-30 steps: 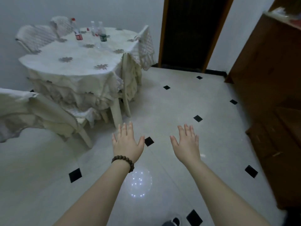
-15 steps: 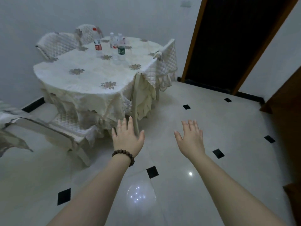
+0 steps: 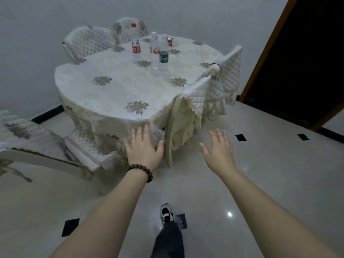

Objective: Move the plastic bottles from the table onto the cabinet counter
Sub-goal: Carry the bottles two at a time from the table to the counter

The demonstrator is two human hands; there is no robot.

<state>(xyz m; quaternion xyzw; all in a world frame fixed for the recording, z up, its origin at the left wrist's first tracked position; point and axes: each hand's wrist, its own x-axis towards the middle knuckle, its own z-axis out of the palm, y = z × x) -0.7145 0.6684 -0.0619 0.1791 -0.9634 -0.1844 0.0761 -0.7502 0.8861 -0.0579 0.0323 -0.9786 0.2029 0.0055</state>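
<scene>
A round table (image 3: 104, 101) under a cream flowered cloth stands ahead. On its far half stand clear plastic bottles: one with a red cap and red label (image 3: 135, 44), one with a green label (image 3: 163, 53), and one with a red label (image 3: 154, 43) behind it. A small red-labelled item (image 3: 170, 41) sits further back. My left hand (image 3: 143, 148), with a bead bracelet on the wrist, and my right hand (image 3: 218, 151) are both stretched forward, palms down, fingers spread and empty, well short of the bottles. The cabinet counter is out of view.
Cloth-covered chairs ring the table: two at the back (image 3: 89, 41), one at the right (image 3: 230, 71), one with a draped back (image 3: 186, 127) just past my left hand, one at the left (image 3: 37, 146). A dark doorway (image 3: 307, 58) is right. My shoe (image 3: 167, 214) is on the tiled floor.
The view has swung left and closer to the table, so the brown cabinet has left the frame. Both hands stay open and held forward. A foot has stepped into view.
</scene>
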